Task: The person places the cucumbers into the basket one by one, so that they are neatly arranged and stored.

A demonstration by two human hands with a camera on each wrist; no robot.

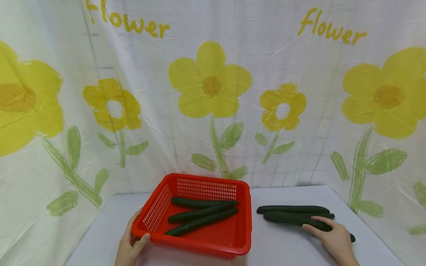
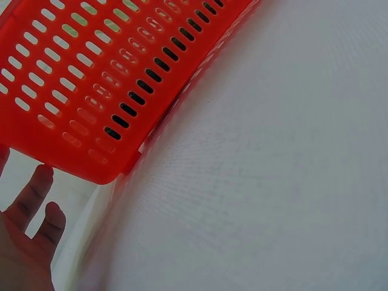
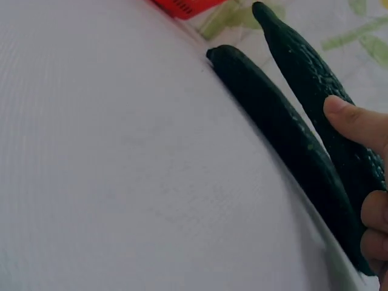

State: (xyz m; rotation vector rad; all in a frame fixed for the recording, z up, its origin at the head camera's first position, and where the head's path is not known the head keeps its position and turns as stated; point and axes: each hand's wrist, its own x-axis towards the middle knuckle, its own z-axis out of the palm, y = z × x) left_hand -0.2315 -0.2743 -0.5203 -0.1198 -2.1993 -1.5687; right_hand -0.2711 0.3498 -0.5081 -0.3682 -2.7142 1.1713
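Note:
A red plastic basket [image 1: 199, 242] with slotted walls stands left of centre in the head view, holding three dark green cucumbers [image 1: 203, 213]. At its front left corner my left hand [image 1: 130, 245] grips the rim, thumb at the front and fingers along the outer side. In the left wrist view, fingertips [image 2: 43, 173] meet the basket's edge. To the right, my right hand [image 1: 334, 238] grips a cucumber [image 1: 286, 218] from above. The right wrist view shows the thumb lying along this held cucumber [image 3: 303, 66], with a second cucumber [image 3: 267, 103] close alongside.
Behind the held cucumber, more cucumber [image 1: 293, 209] lies lengthwise on the white table [image 1: 263, 247]. A white curtain [image 1: 159, 111] with yellow flowers hangs along the table's back and sides. A strip of table separates the basket from the cucumbers at right.

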